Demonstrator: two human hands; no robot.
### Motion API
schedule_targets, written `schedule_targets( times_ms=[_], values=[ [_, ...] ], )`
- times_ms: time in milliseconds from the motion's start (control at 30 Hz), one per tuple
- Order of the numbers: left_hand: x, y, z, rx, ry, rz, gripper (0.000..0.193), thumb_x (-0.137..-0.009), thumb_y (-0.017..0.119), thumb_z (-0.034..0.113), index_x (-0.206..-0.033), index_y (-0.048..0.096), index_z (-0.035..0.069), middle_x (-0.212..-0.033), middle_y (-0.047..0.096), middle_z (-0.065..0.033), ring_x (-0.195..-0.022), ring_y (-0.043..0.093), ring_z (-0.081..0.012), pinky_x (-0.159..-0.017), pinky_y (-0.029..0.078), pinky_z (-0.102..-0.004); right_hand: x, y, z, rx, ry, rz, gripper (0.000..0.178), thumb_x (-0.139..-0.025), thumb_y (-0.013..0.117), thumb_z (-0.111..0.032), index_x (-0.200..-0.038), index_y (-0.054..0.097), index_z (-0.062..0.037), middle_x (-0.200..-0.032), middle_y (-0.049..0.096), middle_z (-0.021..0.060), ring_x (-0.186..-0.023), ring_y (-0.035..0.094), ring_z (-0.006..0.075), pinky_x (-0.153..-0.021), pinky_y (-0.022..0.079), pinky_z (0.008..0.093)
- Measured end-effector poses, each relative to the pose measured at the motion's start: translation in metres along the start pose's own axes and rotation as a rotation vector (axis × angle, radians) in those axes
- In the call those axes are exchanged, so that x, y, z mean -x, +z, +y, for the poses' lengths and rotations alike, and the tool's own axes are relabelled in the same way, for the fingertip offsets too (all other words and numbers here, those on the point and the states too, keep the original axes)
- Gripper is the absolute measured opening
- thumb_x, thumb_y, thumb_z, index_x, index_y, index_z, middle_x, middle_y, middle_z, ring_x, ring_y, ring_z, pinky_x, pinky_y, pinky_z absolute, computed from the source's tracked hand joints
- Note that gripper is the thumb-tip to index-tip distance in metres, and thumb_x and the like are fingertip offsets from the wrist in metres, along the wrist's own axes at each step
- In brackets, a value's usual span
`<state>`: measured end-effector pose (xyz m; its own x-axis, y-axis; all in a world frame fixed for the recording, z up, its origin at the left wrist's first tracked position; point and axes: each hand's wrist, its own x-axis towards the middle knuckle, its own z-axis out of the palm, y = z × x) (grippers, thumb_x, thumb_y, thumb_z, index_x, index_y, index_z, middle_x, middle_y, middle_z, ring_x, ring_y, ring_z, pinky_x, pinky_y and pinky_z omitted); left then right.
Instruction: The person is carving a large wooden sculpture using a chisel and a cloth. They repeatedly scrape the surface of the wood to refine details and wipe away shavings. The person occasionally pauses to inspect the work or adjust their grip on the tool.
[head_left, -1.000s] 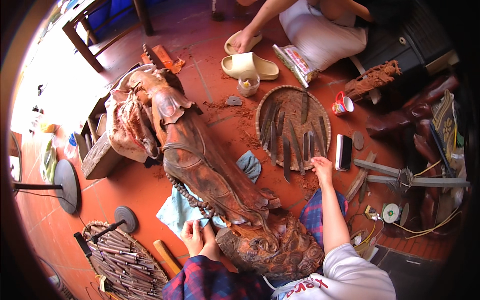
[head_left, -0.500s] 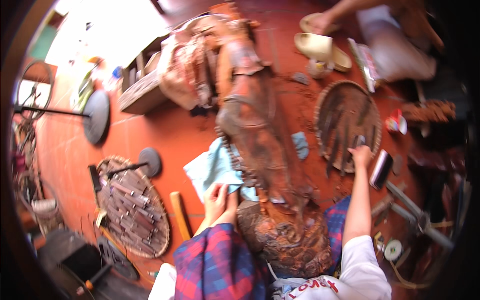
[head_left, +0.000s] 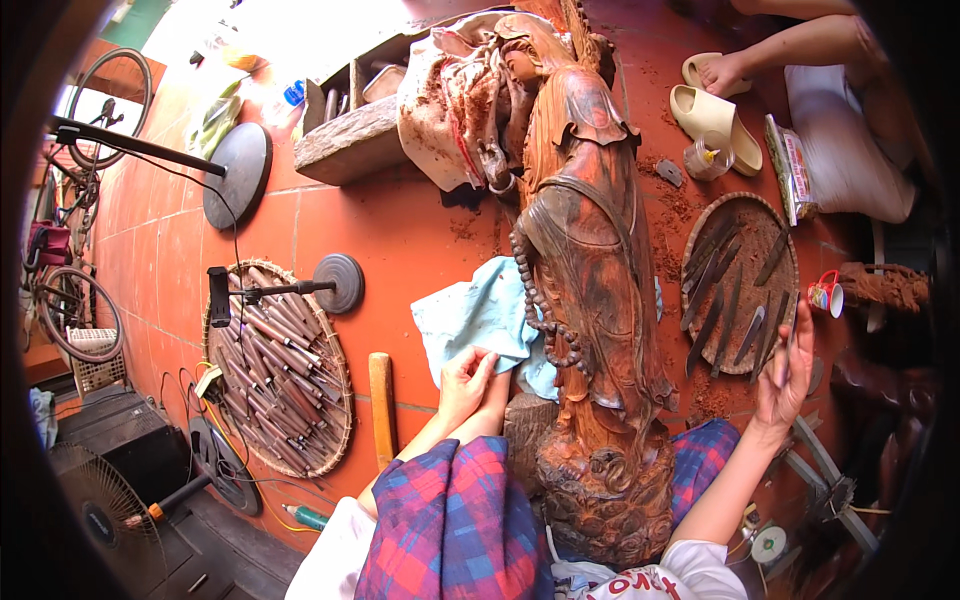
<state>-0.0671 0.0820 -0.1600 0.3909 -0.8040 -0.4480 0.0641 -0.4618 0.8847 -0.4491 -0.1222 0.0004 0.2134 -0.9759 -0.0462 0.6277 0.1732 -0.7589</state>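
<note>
My left hand (head_left: 468, 385) is closed, fingers curled together beside my plaid-covered leg, at the lower edge of a light blue cloth (head_left: 470, 315). Whatever those fingers may hold is hidden. A large carved wooden statue (head_left: 590, 240) of a robed figure lies lengthwise before me, its knotted base toward my lap and a string of carved beads along its left side. On the right, my right hand (head_left: 782, 385) is raised with fingers stretched and apart, close to the lower right rim of a round woven tray (head_left: 705, 225). Several dark, flat, bar-like tools (head_left: 712, 325) lie in that tray.
At left, another woven tray (head_left: 345, 400) holds many brown-handled tools under a stand arm (head_left: 275, 292). A wooden mallet-like bar (head_left: 382, 405) lies nearby. A fan (head_left: 105, 520) stands lower left. Upper right are cream sandals (head_left: 715, 125), a jar (head_left: 708, 157), a red-white cup (head_left: 826, 294) and another person's foot (head_left: 720, 75).
My right hand has moved from inside the right tray to its lower right edge, and its fingers have spread. The view has shifted, while my left hand stays by the cloth.
</note>
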Motion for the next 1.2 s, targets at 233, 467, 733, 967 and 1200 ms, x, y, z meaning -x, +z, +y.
schedule_targets(
  times_ms=[233, 467, 733, 967, 1200],
  values=[
    [0.013, -0.029, 0.120, -0.395, 0.385, -0.129, 0.008, -0.088, 0.068, 0.009, -0.093, 0.066, 0.003, -0.078, 0.064, -0.0056, -0.069, 0.063, -0.0158, -0.061, 0.049, -0.0281, 0.007, 0.107, 0.046, -0.217, 0.123, -0.223, 0.043, -0.102, 0.044, -0.041, -0.091, 0.052, -0.0004, -0.090, 0.062, 0.0169, -0.072, 0.066, 0.0243, -0.041, 0.049, 0.0276],
    [0.040, -0.009, 0.261, -0.839, 1.227, -1.119, 0.027, -0.085, 0.057, 0.024, -0.106, 0.057, 0.006, -0.105, 0.059, -0.0105, -0.106, 0.059, -0.0263, -0.089, 0.048, -0.0405, 0.010, 0.153, 0.070, 0.344, 0.210, -0.193, 0.041, -0.104, 0.042, -0.027, -0.111, 0.059, 0.0101, -0.109, 0.052, 0.0183, -0.090, 0.067, 0.0276, -0.077, 0.058, 0.0317],
    [0.074, 0.072, 0.210, -0.428, 1.146, -0.802, 0.063, -0.087, 0.059, 0.041, -0.143, 0.040, 0.018, -0.160, 0.018, -0.0139, -0.147, 0.013, -0.0405, -0.104, 0.015, -0.0778, 0.029, 0.156, 0.082, 1.155, -0.203, -0.106, 0.017, -0.087, 0.062, -0.006, -0.099, 0.070, 0.0039, -0.114, 0.067, 0.0239, -0.112, 0.063, 0.0318, -0.092, 0.050, 0.0401],
    [0.056, 0.065, 0.211, -0.419, 1.057, -0.778, 0.081, -0.081, 0.066, 0.048, -0.148, 0.035, 0.016, -0.160, 0.014, -0.0194, -0.146, 0.011, -0.0455, -0.103, 0.017, -0.0765, 0.050, 0.163, 0.103, 0.983, -0.039, 0.121, 0.014, -0.085, 0.062, 0.005, -0.095, 0.072, 0.0014, -0.100, 0.071, 0.0132, -0.124, 0.054, 0.0394, -0.100, 0.047, 0.0453],
    [0.048, 0.073, 0.205, -0.385, 1.036, -0.722, 0.078, -0.082, 0.067, 0.043, -0.147, 0.037, 0.012, -0.160, 0.011, -0.0209, -0.147, 0.008, -0.0436, -0.107, 0.018, -0.0730, 0.043, 0.145, 0.105, 0.981, -0.052, 0.022, 0.011, -0.083, 0.065, 0.005, -0.092, 0.070, 0.0044, -0.099, 0.070, 0.0143, -0.120, 0.058, 0.0363, -0.103, 0.047, 0.0458]
  ],
)
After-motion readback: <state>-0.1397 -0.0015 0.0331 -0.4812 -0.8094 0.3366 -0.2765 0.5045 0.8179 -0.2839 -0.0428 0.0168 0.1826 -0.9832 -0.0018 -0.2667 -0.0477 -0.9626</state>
